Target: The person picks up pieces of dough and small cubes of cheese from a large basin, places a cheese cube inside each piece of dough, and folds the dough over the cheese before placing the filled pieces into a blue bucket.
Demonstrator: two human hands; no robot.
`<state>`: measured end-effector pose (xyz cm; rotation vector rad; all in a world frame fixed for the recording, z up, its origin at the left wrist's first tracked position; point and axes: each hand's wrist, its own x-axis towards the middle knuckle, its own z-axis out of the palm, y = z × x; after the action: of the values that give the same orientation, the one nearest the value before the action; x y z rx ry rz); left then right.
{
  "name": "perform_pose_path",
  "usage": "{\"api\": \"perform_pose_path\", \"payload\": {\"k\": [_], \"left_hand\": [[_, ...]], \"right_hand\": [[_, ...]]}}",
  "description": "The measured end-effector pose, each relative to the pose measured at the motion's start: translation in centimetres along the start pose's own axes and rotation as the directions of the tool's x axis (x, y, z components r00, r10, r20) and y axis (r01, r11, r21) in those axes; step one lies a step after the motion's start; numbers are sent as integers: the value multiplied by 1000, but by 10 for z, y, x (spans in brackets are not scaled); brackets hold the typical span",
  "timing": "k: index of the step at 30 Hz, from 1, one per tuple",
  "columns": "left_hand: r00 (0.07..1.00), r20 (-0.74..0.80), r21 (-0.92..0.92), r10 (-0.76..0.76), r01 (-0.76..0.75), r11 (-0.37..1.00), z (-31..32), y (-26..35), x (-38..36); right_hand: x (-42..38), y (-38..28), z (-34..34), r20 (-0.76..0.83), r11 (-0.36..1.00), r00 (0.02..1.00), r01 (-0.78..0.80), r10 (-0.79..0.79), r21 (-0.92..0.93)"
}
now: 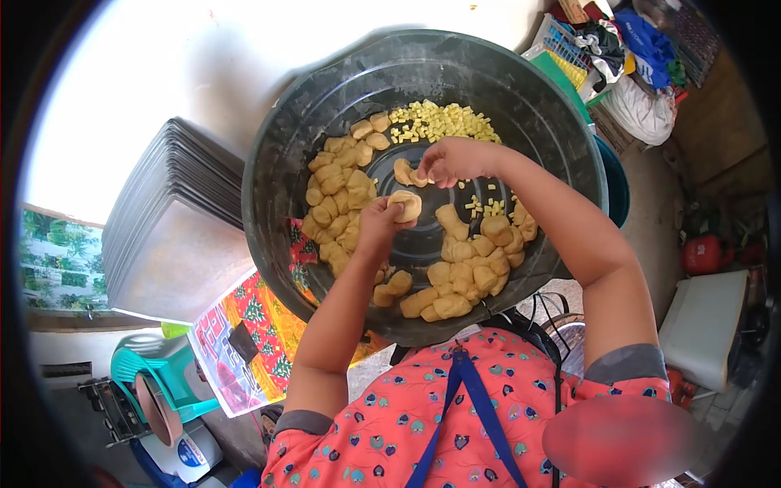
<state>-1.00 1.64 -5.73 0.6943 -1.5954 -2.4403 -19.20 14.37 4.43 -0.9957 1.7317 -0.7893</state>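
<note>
My left hand [379, 228] is closed around a flattened round piece of dough [404, 206], held up over the middle of a large black tub [325, 81]. Above and right of it, my right hand [457, 161] has its fingers pinched together beside a few small dough pieces [403, 172]; what sits between the fingertips I cannot make out. Pale yellow cubes [443, 122], like diced cheese, lie heaped at the tub's far side, with a smaller scatter [486, 208] at the right. Dough balls [333, 183] crowd the left side, and more dough pieces [468, 272] are piled near me.
Left of the tub leans a stack of flat metal trays [175, 220], above a bright patterned cloth [252, 333]. A green plastic chair [154, 370] stands lower left. Bags and a basket [561, 45] fill the upper right; a white box [704, 325] is at right.
</note>
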Motion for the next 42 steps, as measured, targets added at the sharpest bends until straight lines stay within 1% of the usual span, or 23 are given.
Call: {"api": "perform_pose_path", "payload": {"k": [3, 6, 7, 10, 13, 14, 16, 17, 19, 20, 22, 23, 25, 28, 29, 31, 32, 34, 35, 37, 38, 40, 42], "left_hand": [[1000, 13, -41, -26, 27, 999, 2, -1, 1], [996, 68, -110, -58, 65, 992, 11, 4, -3], [993, 101, -125, -63, 75, 989, 12, 6, -3], [985, 167, -140, -51, 75, 987, 15, 10, -7], [982, 187, -199, -38, 75, 977, 16, 12, -7], [981, 189, -227, -36, 80, 971, 16, 12, -6], [963, 270, -312, 22, 65, 948, 13, 14, -6], [950, 308, -353, 54, 61, 933, 12, 14, -5], [951, 306, -335, 42, 66, 940, 13, 18, -7], [952, 303, -328, 37, 68, 942, 13, 18, -8], [977, 211, -162, 26, 9, 987, 16, 13, -6], [986, 162, -75, 27, -15, 997, 16, 11, -6], [991, 129, -109, 39, -25, 994, 14, 12, -7], [994, 88, -138, 59, -47, 989, 7, 12, -4], [995, 75, -144, 66, -54, 988, 4, 11, -2], [992, 96, -170, 79, -62, 983, 4, 11, -2], [991, 106, -183, 86, -66, 981, 4, 11, -2], [983, 162, -281, 86, -38, 959, 6, 14, -4], [978, 190, -329, 88, -21, 944, 8, 15, -4], [969, 246, -404, 20, 84, 911, 12, 26, -8], [961, 275, -438, -12, 136, 888, 14, 30, -9], [976, 216, -311, 18, 51, 949, 8, 16, -4], [985, 161, -185, 56, -26, 982, 11, 13, -5]], "right_hand": [[1, -3, 17, -6, 973, 994, 110, -111, 205], [0, -16, 37, -53, 990, 999, -14, 6, -141], [3, -11, 40, -103, 976, 995, -8, -15, -220], [5, -5, 38, -149, 931, 981, 61, -122, -359], [6, -2, 39, -273, 898, 936, 90, -225, -431], [5, -2, 39, -278, 922, 948, 40, -158, -386], [4, -1, 40, -280, 954, 960, -63, -23, -294], [3, -1, 39, -194, 975, 980, -79, 38, -207], [4, 4, 39, -1, 990, 991, -135, 135, -34], [6, 5, 41, -19, 987, 989, -149, 148, -58], [9, 5, 47, -49, 979, 984, -176, 171, -107], [10, 5, 47, -26, 979, 985, -175, 173, -106], [10, 2, 46, 17, 980, 984, -172, 175, -103], [4, -3, 36, 67, 994, 992, -106, 106, 4], [1, -3, 35, 51, 994, 995, -89, 86, 56], [-4, -4, 33, 16, 986, 999, -50, 49, 157], [-1, -1, 34, 18, 973, 997, -74, 71, 217], [8, 4, 35, 25, 934, 993, -118, 116, 337], [9, 8, 34, 3, 934, 989, -144, 151, 328], [8, 2, 33, -39, 929, 975, -196, 219, 312], [8, -1, 34, -48, 940, 973, -204, 226, 273], [9, -1, 37, -67, 956, 969, -221, 237, 190], [6, 3, 37, -67, 983, 988, -131, 140, 130]]}}
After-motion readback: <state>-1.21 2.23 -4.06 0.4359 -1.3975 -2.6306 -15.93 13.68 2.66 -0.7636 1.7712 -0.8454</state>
